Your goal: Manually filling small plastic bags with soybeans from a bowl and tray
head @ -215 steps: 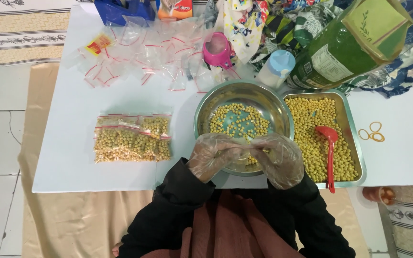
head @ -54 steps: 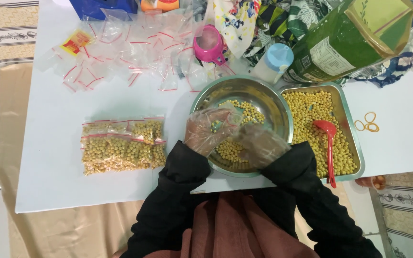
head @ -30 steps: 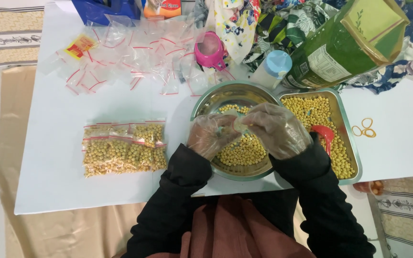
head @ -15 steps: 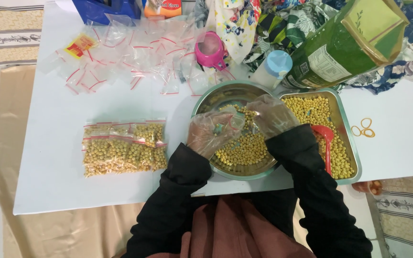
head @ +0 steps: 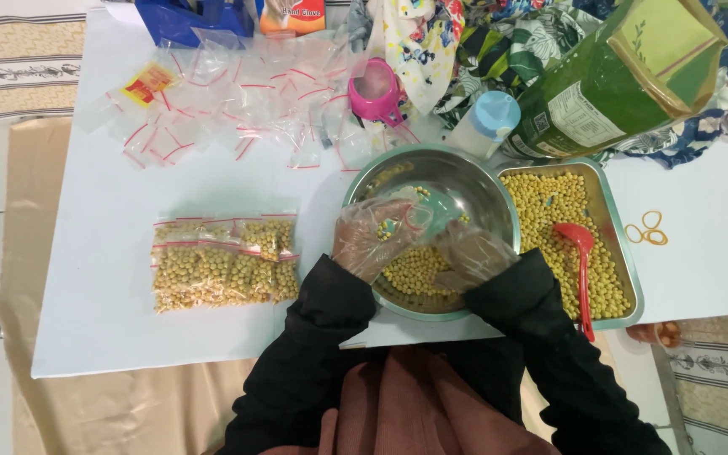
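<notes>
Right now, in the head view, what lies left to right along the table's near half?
Filled bags of yellow beans → left hand → round steel bowl, which both hands reach into → rectangular steel tray of beans with a red scoop → rubber bands.

Silver steel bowl (head: 465,177) held yellow beans (head: 414,271). Right of the bowl, a silver tray (head: 625,261) carried a red scoop (head: 581,253). Left of the bowl lay clear bags (head: 222,268) with red seals. Behind the bowl stood a green pouch (head: 608,84), a pink cup (head: 375,88) and floral cloth (head: 499,42).
</notes>
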